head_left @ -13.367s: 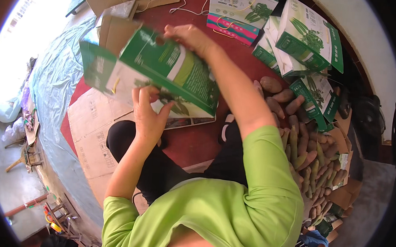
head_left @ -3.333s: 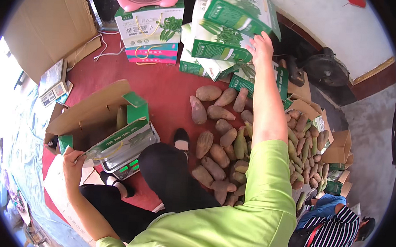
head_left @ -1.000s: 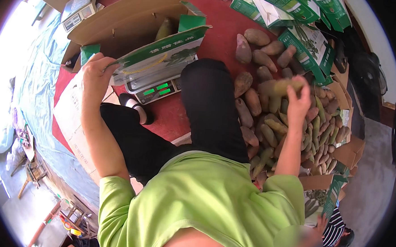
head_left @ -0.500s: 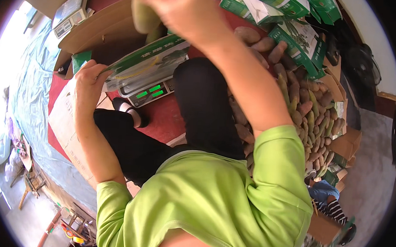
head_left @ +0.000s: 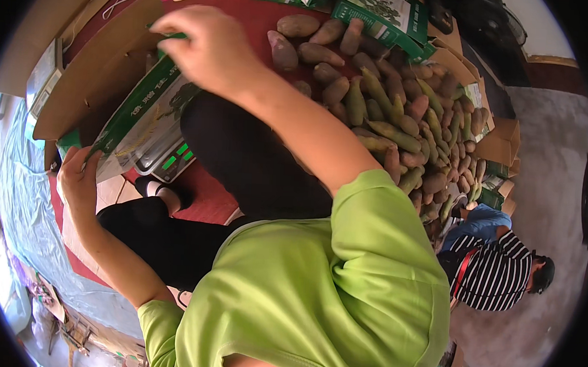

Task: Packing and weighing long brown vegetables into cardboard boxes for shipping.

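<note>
A green-and-white printed carton (head_left: 141, 112) stands in front of me, over a scale (head_left: 150, 159) with lit green displays. My left hand (head_left: 78, 180) grips the carton's near left edge, thumb and fingers closed on the rim. At the carton's other end is my right hand (head_left: 208, 46), its thumb and bent fingers closed about a green edge of cardboard. No vegetable shows in either hand. The carton wall hides most of its inside.
Brown and green elongated vegetables (head_left: 403, 133) lie heaped on the red floor covering to my right. More green cartons (head_left: 382, 19) lie beyond them. A large brown cardboard sheet (head_left: 80, 72) rises behind the carton. A person in a striped top (head_left: 492, 270) is at far right.
The long greenish vegetable no longer shows in my right hand, which has come down to the carton's end. My left hand keeps its hold on the rim. The view has turned rightward.
</note>
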Available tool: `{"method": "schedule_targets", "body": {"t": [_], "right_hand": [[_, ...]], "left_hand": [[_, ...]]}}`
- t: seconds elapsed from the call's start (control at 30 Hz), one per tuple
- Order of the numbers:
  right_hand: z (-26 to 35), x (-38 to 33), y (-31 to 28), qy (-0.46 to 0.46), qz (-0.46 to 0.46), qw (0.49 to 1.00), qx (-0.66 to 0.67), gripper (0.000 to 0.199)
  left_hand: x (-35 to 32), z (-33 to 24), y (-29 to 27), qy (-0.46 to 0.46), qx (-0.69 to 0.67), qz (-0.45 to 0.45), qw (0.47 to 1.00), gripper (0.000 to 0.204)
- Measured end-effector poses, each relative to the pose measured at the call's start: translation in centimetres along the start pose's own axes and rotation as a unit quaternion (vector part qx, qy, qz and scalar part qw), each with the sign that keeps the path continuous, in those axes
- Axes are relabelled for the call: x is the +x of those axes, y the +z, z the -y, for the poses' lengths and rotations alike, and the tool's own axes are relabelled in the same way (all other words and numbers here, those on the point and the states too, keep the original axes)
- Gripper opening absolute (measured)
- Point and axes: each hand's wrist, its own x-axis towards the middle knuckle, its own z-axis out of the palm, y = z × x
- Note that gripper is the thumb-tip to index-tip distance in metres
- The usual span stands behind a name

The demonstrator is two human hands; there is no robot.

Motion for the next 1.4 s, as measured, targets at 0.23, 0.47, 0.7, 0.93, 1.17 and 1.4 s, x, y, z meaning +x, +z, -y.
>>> {"method": "schedule_targets", "body": {"t": [0.23,0.47,0.7,0.93,1.17,1.4], "right_hand": [[-12.0,-15.3,-16.9,0.364,-0.003,0.911,-0.195,0.025],[-14.2,-32.6,-32.5,0.606,0.019,0.656,-0.449,0.05],[-10.8,-38.1,-32.0,0.692,0.097,0.561,-0.445,0.058],[-11.1,-37.7,-28.9,0.634,0.233,0.522,-0.52,0.051],[-8.7,-34.7,-29.7,0.62,0.169,0.599,-0.477,0.048],[-11.5,-31.7,-30.2,0.542,-0.009,0.786,-0.297,0.049]], "left_hand": [[0.3,0.4,0.7,-0.029,0.006,-0.015,0.999,0.011],[0.3,1.7,1.1,-0.026,0.026,-0.037,0.999,0.011],[0.5,2.3,1.5,-0.03,0.023,-0.041,0.998,0.014],[0.4,2.4,1.9,-0.005,0.027,-0.077,0.997,0.013],[0.2,1.2,1.3,-0.064,-0.012,-0.032,0.997,0.012],[0.3,1.0,1.4,-0.041,0.019,-0.039,0.998,0.012]]}}
